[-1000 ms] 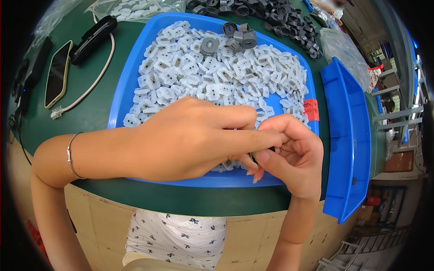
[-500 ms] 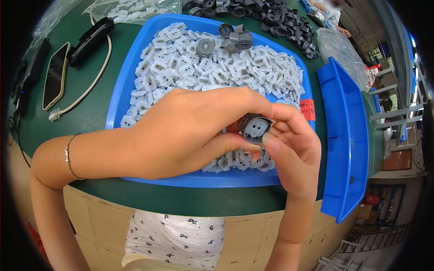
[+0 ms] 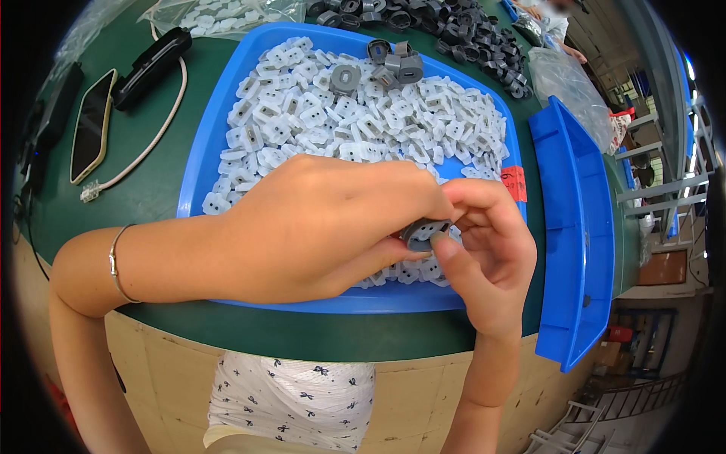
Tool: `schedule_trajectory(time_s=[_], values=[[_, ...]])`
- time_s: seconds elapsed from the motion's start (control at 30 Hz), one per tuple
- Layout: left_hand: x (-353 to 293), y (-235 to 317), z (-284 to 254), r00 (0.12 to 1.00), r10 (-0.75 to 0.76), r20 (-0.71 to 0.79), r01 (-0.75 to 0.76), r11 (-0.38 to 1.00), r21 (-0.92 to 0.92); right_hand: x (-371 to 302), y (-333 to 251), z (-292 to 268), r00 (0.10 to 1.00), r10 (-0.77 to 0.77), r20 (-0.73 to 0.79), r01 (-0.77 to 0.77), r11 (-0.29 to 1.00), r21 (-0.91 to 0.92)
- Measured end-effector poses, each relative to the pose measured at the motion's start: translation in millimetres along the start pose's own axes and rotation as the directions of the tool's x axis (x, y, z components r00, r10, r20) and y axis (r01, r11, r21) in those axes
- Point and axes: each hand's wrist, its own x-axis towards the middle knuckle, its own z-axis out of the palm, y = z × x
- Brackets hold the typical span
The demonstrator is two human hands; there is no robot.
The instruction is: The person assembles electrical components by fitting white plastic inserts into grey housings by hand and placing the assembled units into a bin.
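My left hand reaches across and grips a small dark grey plastic ring between thumb and fingers. Inside that ring sits a pale insert with small holes, its face partly covered by my right thumb. My right hand pinches the ring from the other side, thumb tip pressed on the insert. Both hands are over a blue tray heaped with small whitish two-hole plastic inserts. Several grey rings lie on top of the heap at its far side.
A pile of dark grey rings spreads behind the tray on the green table. An upright-walled blue bin stands at the right. A phone, a black handset and a pale cable lie at left.
The ring has tilted in my fingers, so the insert's face shows less than before. My right thumb has shifted onto the insert, and both hands have dropped slightly.
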Motion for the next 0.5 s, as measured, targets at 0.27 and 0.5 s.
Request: schedule_trajectory(time_s=[0.27,0.5], values=[[-0.5,1.9,1.9,1.0,0.021,-0.018,-0.02,0.999,0.03,-0.3,0.7,4.4,0.997,-0.071,-0.031,0.07,0.997,-0.034],[-0.5,2.7,-1.1,1.0,0.027,-0.013,-0.027,0.999,0.04,0.4,0.9,6.3,0.997,-0.071,-0.02,0.071,0.998,0.003]])
